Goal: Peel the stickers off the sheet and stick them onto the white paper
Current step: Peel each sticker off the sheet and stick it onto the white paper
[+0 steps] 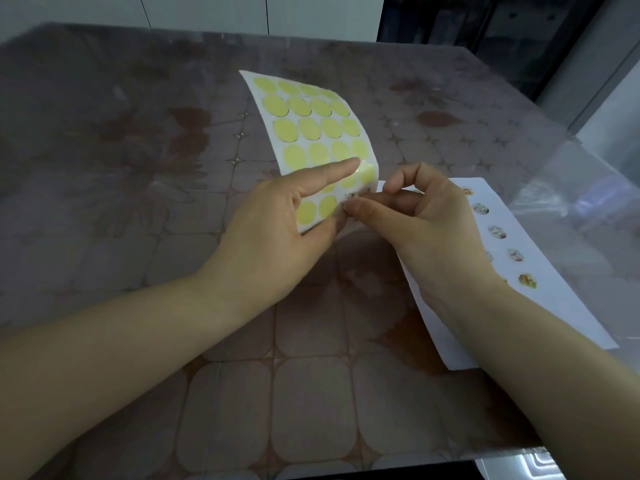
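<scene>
Between right hand [415, 216] fingertips [356, 207], narrow pinch lifts sticker [351, 196] off sheet [304, 129] gripped by left hand [277, 230]; several stickers already on white paper [540, 271], sheet mostly emptied.

The sticker sheet [311, 133] is held above the table [138, 168], left of the paper [540, 271] lying there.

Left grip [294, 216] and right grip [415, 209], both pinched
</scene>
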